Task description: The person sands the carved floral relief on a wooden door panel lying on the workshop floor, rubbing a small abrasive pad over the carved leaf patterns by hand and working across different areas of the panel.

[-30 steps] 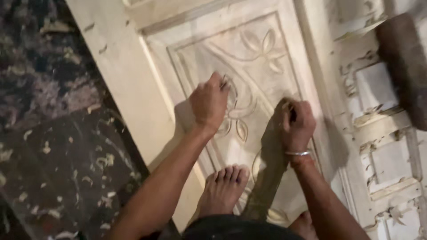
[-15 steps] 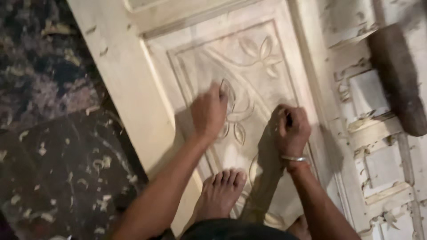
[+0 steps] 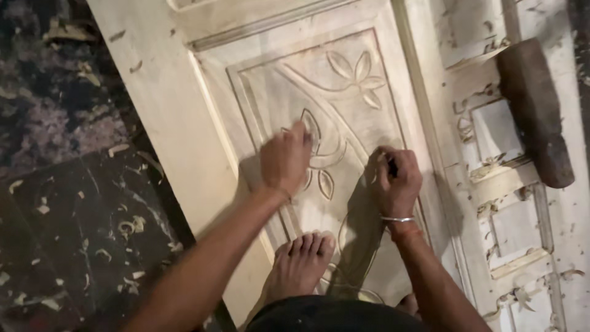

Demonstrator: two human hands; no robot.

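Note:
A pale wooden door panel lies flat, carved with a flower and leaf pattern. My left hand rests on the carving with its fingers pressed to a leaf shape. My right hand is closed around a small dark tool, apparently a pencil or chisel tip, touching the panel. A metal bangle circles my right wrist. My bare foot stands on the lower part of the panel.
A dark wooden mallet lies at the right on a second pale framed panel. Wood shavings litter the dark floor at the left and the right panel.
Both hands have slid slightly down and right in the picture as the view shifted; the left fingers stay on the leaf carving, and the right hand still grips the tool.

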